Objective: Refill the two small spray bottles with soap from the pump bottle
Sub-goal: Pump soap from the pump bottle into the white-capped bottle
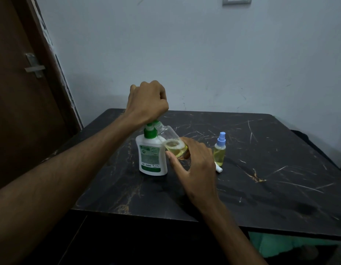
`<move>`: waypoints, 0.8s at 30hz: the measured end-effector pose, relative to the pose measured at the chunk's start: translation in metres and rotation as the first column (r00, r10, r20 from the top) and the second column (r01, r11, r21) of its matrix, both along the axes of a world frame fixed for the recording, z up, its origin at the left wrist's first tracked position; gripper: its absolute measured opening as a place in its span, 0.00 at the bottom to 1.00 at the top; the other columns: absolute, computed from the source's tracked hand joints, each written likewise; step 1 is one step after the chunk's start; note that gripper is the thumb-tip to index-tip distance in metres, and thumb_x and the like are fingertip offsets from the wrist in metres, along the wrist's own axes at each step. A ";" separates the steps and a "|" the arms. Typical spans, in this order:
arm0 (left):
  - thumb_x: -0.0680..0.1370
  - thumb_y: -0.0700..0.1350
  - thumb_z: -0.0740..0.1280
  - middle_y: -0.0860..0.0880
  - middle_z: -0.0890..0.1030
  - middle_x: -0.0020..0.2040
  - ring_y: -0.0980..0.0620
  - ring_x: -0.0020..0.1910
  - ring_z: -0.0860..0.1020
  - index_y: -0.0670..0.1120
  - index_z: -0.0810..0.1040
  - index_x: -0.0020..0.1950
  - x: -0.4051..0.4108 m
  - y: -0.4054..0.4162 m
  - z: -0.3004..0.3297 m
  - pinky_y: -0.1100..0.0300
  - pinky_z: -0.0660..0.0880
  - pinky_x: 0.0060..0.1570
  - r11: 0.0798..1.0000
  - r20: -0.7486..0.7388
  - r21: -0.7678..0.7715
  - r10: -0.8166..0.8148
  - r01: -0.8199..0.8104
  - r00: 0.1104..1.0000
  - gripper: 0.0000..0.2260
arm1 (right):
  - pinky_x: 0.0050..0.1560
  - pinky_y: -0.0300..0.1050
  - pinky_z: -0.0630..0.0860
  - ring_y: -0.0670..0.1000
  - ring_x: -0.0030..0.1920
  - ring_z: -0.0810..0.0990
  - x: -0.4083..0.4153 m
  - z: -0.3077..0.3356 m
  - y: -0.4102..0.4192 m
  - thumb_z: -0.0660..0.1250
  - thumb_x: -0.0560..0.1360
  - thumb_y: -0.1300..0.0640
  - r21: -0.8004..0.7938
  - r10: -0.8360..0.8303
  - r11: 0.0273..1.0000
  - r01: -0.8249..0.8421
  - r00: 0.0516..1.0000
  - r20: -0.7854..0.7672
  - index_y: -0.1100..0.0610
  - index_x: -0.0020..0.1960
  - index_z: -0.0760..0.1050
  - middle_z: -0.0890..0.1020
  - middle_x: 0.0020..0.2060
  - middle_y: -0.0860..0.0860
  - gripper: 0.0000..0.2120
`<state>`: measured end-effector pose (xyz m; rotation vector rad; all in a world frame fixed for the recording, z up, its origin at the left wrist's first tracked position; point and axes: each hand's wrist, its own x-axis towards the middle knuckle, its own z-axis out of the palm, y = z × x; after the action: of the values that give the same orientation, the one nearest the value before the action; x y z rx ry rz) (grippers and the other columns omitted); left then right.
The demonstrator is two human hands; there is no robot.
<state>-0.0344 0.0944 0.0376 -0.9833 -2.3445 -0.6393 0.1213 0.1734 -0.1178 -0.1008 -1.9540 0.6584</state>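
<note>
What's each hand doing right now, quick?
Left hand: curled over the pump bottle head, pressing it.
Right hand: holding the tilted open spray bottle at the pump's spout.

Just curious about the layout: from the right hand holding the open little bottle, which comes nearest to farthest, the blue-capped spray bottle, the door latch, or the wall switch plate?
1. Blue-capped spray bottle, standing just right of the right hand.
2. Door latch, far left on the brown door.
3. Wall switch plate, top of the wall.
</note>
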 end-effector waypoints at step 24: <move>0.69 0.43 0.65 0.51 0.85 0.40 0.51 0.41 0.81 0.47 0.86 0.41 0.002 -0.001 0.001 0.43 0.75 0.63 1.000 0.030 0.014 -0.006 0.005 1.000 0.10 | 0.54 0.48 0.74 0.45 0.49 0.76 -0.001 0.000 -0.001 0.70 0.79 0.42 0.002 -0.014 1.000 0.014 1.000 0.001 0.54 0.64 0.78 0.83 0.52 0.46 0.19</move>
<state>-0.0323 0.0931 0.0384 -0.9809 -2.3607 -0.6758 0.1205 0.1726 -0.1181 -0.1137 -1.9533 0.6475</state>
